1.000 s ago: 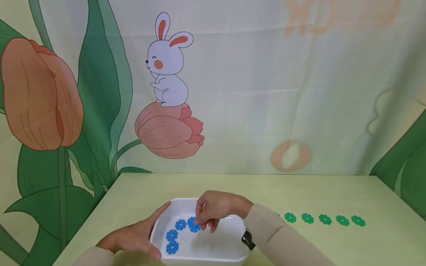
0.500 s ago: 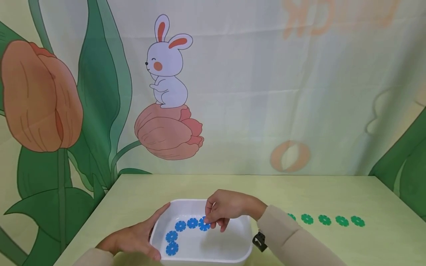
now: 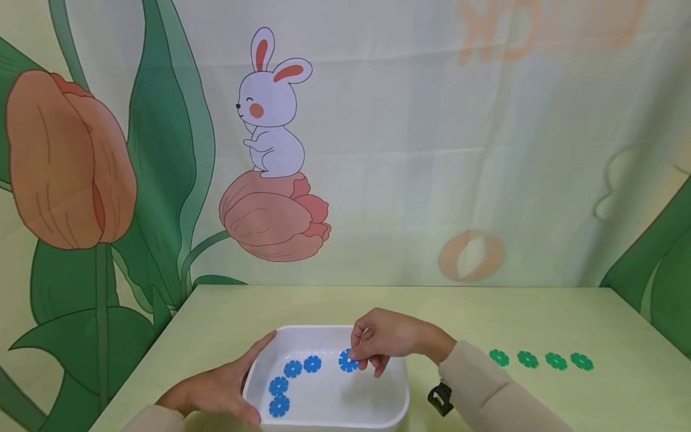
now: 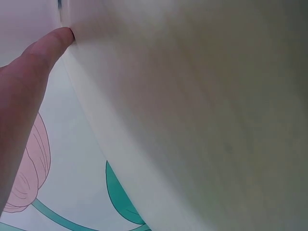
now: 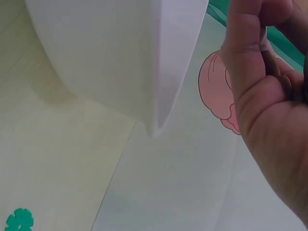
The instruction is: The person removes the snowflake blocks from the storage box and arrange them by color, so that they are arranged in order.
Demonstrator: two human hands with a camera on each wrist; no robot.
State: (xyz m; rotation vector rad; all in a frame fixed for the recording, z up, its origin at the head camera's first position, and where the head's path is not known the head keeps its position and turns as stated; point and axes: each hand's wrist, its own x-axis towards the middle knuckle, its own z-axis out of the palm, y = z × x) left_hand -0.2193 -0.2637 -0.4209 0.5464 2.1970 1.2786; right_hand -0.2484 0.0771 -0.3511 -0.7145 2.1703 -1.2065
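A white rectangular tub (image 3: 324, 330) stands on the table at the lower middle of the head view. My left hand (image 3: 218, 384) holds its left end, thumb near the front corner and fingers at the back one. In the left wrist view a finger (image 4: 55, 41) touches the tub's pale side. Inside the tub, blue flower-shaped plastic discs (image 3: 293, 368) form a curved row along the left and back. Above the tub's back right part, my right hand (image 3: 391, 336) pinches another blue disc (image 3: 347, 360) between thumb and index finger, partly covering it.
Several green flower-shaped discs (image 3: 527, 359) lie in a row on the light green table (image 3: 540, 318), right of the tub; the right sleeve (image 3: 486, 384) reaches up to the row. A printed curtain (image 3: 399, 180) hangs behind the table's back edge. A black device (image 3: 441, 399) sits at the right wrist.
My right hand has moved right with the blue disc, so a gap now separates it from the discs in the tub. The right sleeve covers more of the green row. The left hand stays put.
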